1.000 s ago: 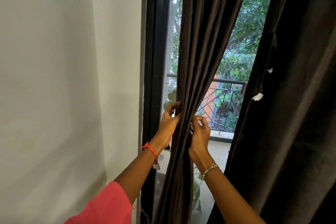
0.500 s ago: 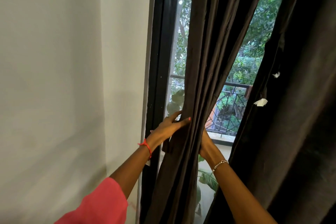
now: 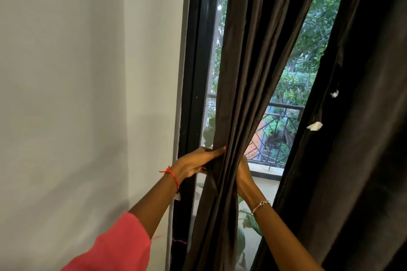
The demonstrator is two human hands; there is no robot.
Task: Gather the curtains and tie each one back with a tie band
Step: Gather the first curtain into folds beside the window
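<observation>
Dark brown curtain (image 3: 246, 86); coral-pink sleeve (image 3: 116, 248); red wrist thread (image 3: 172, 175); white wall (image 3: 66, 94).

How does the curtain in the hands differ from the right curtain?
The left curtain is bunched into a narrow bundle between the left hand and right hand; the right curtain hangs wide, untouched. White specks mark the right curtain, not the left curtain. Both are dark.
</observation>
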